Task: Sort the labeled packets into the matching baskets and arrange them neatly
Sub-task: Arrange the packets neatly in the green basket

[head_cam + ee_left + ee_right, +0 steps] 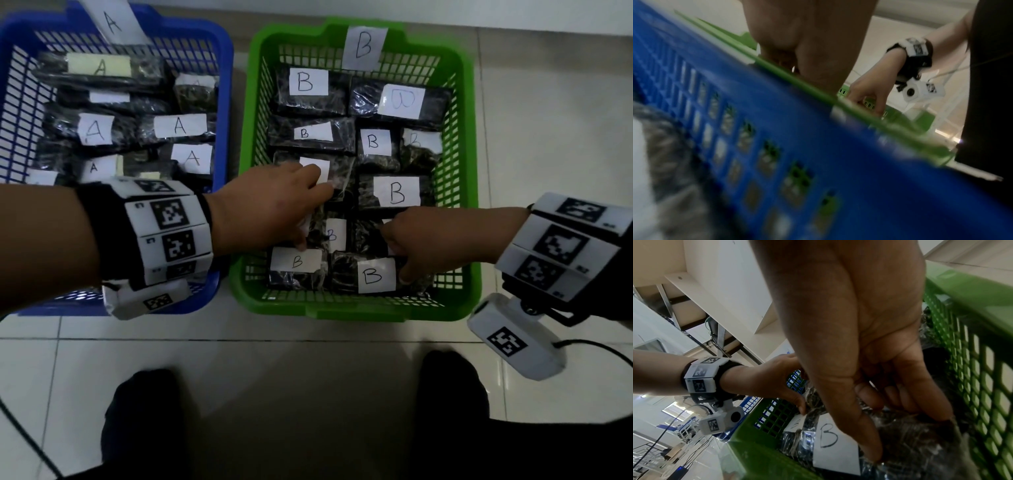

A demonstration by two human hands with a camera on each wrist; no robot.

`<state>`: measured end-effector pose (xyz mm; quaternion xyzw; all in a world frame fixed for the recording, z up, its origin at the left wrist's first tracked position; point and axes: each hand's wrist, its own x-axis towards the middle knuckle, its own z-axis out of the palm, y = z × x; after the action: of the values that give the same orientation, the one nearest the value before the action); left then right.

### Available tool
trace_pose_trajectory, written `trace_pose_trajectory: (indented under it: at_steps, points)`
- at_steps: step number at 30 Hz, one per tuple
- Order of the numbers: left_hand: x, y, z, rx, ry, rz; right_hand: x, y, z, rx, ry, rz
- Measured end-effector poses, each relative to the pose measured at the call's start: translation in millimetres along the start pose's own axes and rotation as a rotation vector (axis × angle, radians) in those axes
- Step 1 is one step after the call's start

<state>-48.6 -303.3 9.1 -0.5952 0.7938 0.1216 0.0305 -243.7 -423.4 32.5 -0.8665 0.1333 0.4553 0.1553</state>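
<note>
A green basket [356,313] with a "B" sign holds several dark plastic packets with white B labels. To its left, a blue basket [224,102] with an "A" sign holds several A packets. My left hand [315,216] reaches across into the green basket. Its thumb and fingers span a crumpled B packet [337,236] near the middle and hold it. My right hand [399,260] grips the front-right B packet [376,275], thumb along its label side and fingers curled at its far edge [900,434]. In the left wrist view, the blue basket's rim [818,146] hides my left fingertips.
The baskets stand side by side on a white tiled floor [308,359]. My two dark-clad feet [140,411] are just in front of them. A black cable [599,349] trails from the right wrist camera. Furniture legs and cables show at the left in the right wrist view.
</note>
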Motion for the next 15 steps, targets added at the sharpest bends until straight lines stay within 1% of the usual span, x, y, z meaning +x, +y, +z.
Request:
trace_pose_trajectory:
  at_steps: [2, 4, 5, 6, 7, 8, 9, 10, 11, 12, 14, 15]
  points:
    - [1, 1, 3, -0.012, -0.019, -0.021, -1, -1, -2, 0.0, -0.028, -0.003]
    - [3, 2, 4, -0.011, -0.068, -0.042, -5, 1, -10, 0.065, -0.056, 0.003]
    - [4, 1, 3, -0.014, -0.093, -0.044, -6, 6, -17, 0.13, -0.015, 0.014]
    - [6, 0, 1, -0.025, -0.11, -0.039, -8, 12, -26, 0.205, 0.088, 0.034]
    - [7, -1, -1, -0.041, -0.116, -0.026, -9, 20, -36, 0.282, 0.249, 0.064]
    - [7, -2, -2, -0.05, -0.116, -0.011, -8, 30, -47, 0.338, 0.447, 0.105]
    - [7, -3, -2, -0.045, -0.111, 0.007, -7, 42, -56, 0.362, 0.64, 0.157]
    - [6, -4, -2, -0.03, -0.102, 0.027, -4, 53, -64, 0.345, 0.787, 0.207]
    - [5, -4, -1, -0.008, -0.09, 0.042, 1, 63, -69, 0.289, 0.844, 0.259]
    - [4, -4, -1, 0.011, -0.074, 0.052, 6, 71, -71, 0.223, 0.826, 0.299]
    - [3, -3, -1, 0.029, -0.041, 0.06, 19, 78, -68, 0.128, 0.742, 0.349]
    - [3, -3, 0, 0.028, -0.031, 0.06, 24, 79, -66, 0.104, 0.742, 0.359]
